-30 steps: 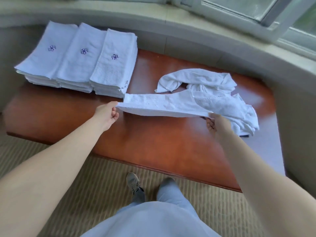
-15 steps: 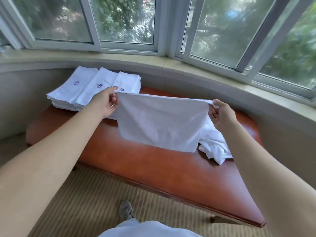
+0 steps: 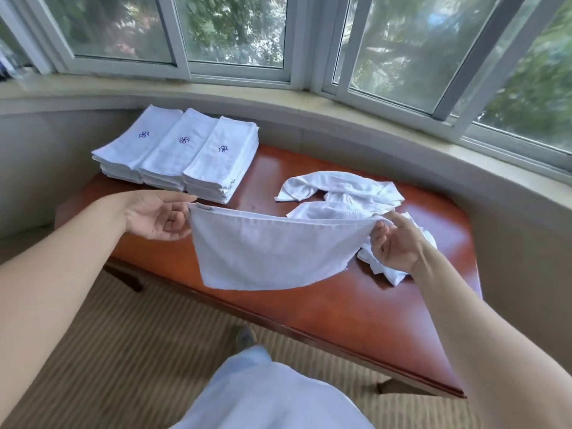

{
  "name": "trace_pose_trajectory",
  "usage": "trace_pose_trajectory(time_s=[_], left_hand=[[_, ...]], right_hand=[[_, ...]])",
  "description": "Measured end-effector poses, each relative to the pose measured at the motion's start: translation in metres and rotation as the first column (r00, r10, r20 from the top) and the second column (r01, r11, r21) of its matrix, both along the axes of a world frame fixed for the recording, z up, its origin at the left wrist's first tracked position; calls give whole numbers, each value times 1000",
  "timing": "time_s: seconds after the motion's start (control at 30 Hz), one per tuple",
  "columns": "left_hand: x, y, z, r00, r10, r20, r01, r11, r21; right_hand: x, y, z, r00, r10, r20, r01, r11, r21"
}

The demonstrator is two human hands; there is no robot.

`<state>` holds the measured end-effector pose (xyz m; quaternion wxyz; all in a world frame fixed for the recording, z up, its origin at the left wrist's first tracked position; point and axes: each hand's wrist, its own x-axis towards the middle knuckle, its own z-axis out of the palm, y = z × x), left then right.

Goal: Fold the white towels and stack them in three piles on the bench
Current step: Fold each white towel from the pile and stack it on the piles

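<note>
Each hand, left [image 3: 154,216] and right [image 3: 396,243], keeps a pinching grip on a top corner of the towel [image 3: 272,252], letting it hang flat above the worktop [image 3: 356,308] for folding.

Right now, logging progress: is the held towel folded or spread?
Spread: the towel hangs open, its top corners pinched by the left hand and right hand.

1. Your single head-worn camera looks forward and down from standing height, its wide angle bowing the window sill [image 3: 278,97].
2. It faces the wooden bench [image 3: 356,305] and the bay windows [image 3: 235,29] behind it.
3. Your forearms enter close at the lower corners; the carpet [image 3: 123,351] lies directly below.
4. No second view shares this scene.
</note>
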<state>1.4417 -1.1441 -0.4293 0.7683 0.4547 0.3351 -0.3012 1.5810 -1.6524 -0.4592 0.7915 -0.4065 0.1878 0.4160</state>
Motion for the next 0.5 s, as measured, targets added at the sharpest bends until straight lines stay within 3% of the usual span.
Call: trace_pose_trajectory(time_s=[0.1,0.23,0.5], left_hand=[[14,8,-16,999,47,20,-46,998,-36],[49,0,-49,985,167,-44,-166,986,24],[140,-23,-113,928,315,-198,-278,941,193]], right_hand=[[14,8,-10,992,-66,-109,69,997,22],[44,38,-36,957,-242,-161,213,961,-179],[112,95,-93,950,-259,-176,165,892,-420]])
